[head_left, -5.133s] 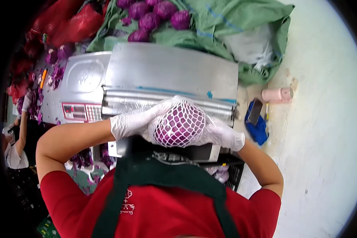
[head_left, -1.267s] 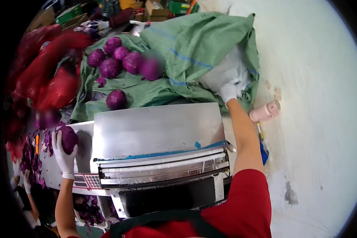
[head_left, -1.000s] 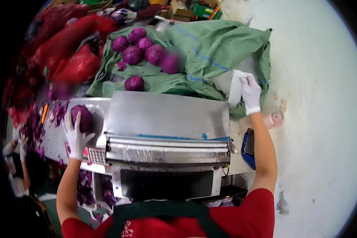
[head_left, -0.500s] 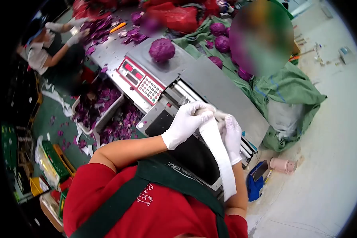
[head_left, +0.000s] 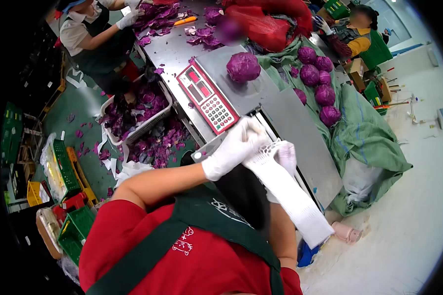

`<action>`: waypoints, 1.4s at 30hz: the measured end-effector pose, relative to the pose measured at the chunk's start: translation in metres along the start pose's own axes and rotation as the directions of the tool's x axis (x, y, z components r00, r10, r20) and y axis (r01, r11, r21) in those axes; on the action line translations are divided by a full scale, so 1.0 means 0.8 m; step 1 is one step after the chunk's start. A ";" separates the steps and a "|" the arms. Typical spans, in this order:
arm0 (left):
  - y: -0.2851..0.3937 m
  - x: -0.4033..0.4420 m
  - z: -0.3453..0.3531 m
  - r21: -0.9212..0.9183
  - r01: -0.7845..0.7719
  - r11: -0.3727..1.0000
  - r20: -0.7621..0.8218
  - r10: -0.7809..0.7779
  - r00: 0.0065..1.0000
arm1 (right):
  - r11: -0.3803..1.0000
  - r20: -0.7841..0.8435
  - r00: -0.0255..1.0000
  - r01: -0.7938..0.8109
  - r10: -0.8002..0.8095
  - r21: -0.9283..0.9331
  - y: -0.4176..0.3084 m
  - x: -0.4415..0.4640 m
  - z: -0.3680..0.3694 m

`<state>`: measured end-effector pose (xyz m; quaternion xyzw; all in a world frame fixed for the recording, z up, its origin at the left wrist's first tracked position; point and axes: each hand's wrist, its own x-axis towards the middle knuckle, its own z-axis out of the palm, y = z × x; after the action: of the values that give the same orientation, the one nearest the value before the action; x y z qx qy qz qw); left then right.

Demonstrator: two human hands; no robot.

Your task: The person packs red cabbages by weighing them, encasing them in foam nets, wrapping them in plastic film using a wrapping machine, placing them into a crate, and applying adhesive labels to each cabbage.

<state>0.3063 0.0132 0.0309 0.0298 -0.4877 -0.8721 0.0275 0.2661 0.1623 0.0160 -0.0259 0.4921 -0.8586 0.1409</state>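
Note:
My left hand (head_left: 235,147), in a white glove, is closed with its fingers pinched at the upper end of a long, flat white sleeve (head_left: 295,196). That end has an open mesh pattern, and the rest hangs down to the right across my forearm. Behind the sleeve is my right hand (head_left: 286,156), also gloved, closed at the same end and partly covered by it. Both hands are above the steel machine. Just beyond them are its red-framed keypad panel (head_left: 207,98) and a red cabbage (head_left: 243,67) on the metal top.
More red cabbages (head_left: 325,95) lie on green sacking (head_left: 364,128) at the right. A crate (head_left: 138,130) of purple leaves stands on the floor at the left. One co-worker (head_left: 96,39) handles leaves at the table, and another person (head_left: 352,37) is at the far right.
The sleeve has swung outward to the right, and its mesh end now shows more clearly. My right hand has become more hidden behind it. My view has shifted, revealing the person at the far right.

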 end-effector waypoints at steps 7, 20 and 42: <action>0.048 0.133 -0.200 0.598 0.143 0.788 -0.287 0.045 0.957 | 0.261 0.310 0.934 0.259 0.178 -0.930 -0.023 0.169 0.051; -0.007 0.272 -0.264 0.733 -0.133 0.668 0.043 0.149 0.988 | 0.739 -0.157 0.988 -0.096 -0.014 -0.667 0.078 0.303 0.088; -0.013 0.038 0.117 0.087 0.065 0.994 0.271 -0.086 0.959 | 0.911 -0.353 0.934 0.105 0.047 0.398 -0.066 -0.047 -0.082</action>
<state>0.2682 0.0955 0.0703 -0.0716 -0.5187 -0.8487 -0.0748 0.2789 0.2524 0.0306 0.1521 0.3176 -0.9352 0.0390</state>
